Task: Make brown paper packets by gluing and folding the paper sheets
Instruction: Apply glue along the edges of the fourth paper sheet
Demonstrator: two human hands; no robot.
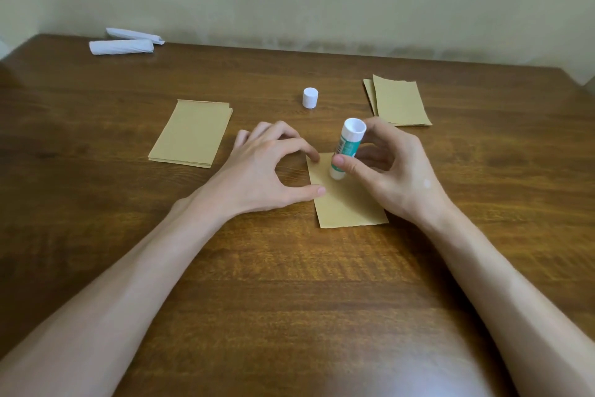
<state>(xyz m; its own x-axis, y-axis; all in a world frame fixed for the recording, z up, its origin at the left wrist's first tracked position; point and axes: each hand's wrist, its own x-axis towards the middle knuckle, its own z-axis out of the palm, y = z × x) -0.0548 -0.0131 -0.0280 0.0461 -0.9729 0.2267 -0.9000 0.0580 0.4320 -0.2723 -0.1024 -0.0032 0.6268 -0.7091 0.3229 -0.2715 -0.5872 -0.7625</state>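
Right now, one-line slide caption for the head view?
Gluing: right hand holds glue stick on brown sheet; left hand steadies its edge.

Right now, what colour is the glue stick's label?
Teal green, on a white tube; the glue stick shows best in the head view.

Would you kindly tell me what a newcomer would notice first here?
At the centre, the right hand holds an uncapped glue stick nearly upright, lower end on a single brown sheet, while the left hand steadies that sheet's left edge with fingertip and thumb. Beyond stands the white cap, between a left stack and a right stack of brown paper.
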